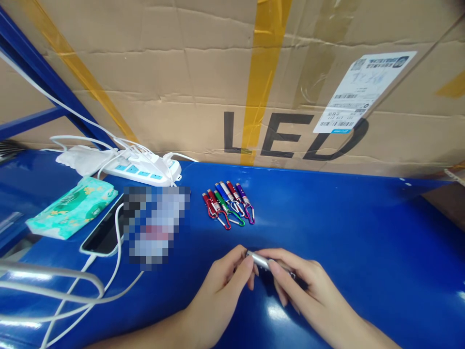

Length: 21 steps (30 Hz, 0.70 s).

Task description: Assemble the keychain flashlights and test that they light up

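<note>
Between both hands, just above the blue table, is a silver keychain flashlight [260, 261]. My left hand [228, 276] pinches its left end between thumb and fingers. Around the other end, the thumb and fingers of my right hand [308, 281] are closed, covering part of it; a bit of its clip shows past the right thumb. Farther back on the table lie several similar keychain flashlights [228, 201] in red, green, blue, silver and purple, side by side, with coloured carabiner clips toward me.
A large cardboard box [203, 72] stands behind the blue table [363, 232]. At left are a white power strip [145, 169] with plugged cables, a green tissue pack [74, 206], a phone [105, 228] on a cable and a blurred-out item [156, 228]. White cables [54, 291] loop at front left.
</note>
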Available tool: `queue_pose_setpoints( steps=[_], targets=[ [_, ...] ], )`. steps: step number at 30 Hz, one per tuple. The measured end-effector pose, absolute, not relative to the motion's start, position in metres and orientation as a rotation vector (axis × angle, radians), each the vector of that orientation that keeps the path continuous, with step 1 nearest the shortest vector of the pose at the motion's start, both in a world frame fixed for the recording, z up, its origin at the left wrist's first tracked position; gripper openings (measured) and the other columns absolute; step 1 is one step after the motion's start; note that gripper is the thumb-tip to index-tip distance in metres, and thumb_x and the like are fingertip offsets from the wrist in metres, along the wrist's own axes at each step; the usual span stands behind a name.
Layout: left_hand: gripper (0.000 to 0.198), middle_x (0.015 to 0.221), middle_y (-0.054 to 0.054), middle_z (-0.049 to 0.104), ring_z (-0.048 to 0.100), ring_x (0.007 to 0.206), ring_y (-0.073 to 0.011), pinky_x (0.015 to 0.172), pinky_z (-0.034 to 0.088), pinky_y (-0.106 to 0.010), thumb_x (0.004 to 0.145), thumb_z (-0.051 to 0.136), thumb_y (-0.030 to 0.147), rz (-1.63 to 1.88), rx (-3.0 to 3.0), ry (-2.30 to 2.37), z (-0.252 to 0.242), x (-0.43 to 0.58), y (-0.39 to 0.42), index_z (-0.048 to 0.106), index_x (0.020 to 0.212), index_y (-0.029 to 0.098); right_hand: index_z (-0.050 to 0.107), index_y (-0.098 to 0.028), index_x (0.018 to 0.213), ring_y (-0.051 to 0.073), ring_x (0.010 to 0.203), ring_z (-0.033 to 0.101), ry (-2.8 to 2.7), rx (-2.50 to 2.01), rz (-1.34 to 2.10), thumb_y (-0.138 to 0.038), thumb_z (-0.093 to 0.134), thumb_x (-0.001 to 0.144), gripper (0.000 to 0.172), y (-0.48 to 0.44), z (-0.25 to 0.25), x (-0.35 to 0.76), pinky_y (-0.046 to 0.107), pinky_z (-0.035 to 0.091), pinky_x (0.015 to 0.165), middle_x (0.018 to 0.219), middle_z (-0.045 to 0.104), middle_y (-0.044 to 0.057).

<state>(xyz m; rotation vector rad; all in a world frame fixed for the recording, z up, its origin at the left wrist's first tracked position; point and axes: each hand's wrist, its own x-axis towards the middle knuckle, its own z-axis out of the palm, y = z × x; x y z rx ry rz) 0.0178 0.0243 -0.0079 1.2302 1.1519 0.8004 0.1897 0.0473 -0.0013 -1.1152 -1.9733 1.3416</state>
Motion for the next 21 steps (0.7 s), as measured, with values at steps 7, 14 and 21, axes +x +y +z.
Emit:
queue_pose_setpoints(
  steps=[7, 14, 21],
  targets=[
    [0.038, 0.065, 0.002, 0.041, 0.035, 0.060, -0.0113, 0.058, 0.026, -0.026, 0.092, 0.038, 0.045, 0.808, 1.238, 1.154, -0.007, 0.017, 0.027, 0.044, 0.069, 0.016, 0.059, -0.014, 0.113, 0.007, 0.046, 0.045, -1.954, -1.082, 1.385, -0.039, 0.030, 0.098, 0.040, 0.045, 0.000, 0.191, 0.018, 0.037, 0.048, 0.052, 0.049, -0.003],
    [0.039, 0.066, 0.001, 0.042, 0.039, 0.065, -0.0128, 0.062, 0.029, -0.027, 0.091, 0.039, 0.045, 0.807, 1.272, 1.162, -0.007, 0.017, 0.024, 0.042, 0.065, 0.016, 0.055, -0.017, 0.120, 0.007, 0.048, 0.048, -2.007, -1.159, 1.360, -0.041, 0.041, 0.094, 0.038, 0.046, -0.004, 0.191, 0.017, 0.039, 0.047, 0.060, 0.056, -0.002],
    [0.027, 0.065, 0.002, 0.044, 0.041, 0.065, -0.0131, 0.062, 0.030, -0.026, 0.091, 0.038, 0.041, 0.785, 1.275, 1.163, -0.007, 0.018, 0.024, 0.047, 0.083, 0.017, 0.055, -0.020, 0.121, 0.009, 0.057, 0.053, -2.078, -1.289, 1.004, -0.038, 0.040, 0.095, 0.036, 0.054, -0.013, 0.197, 0.019, 0.042, 0.054, 0.069, 0.060, -0.001]
  ],
)
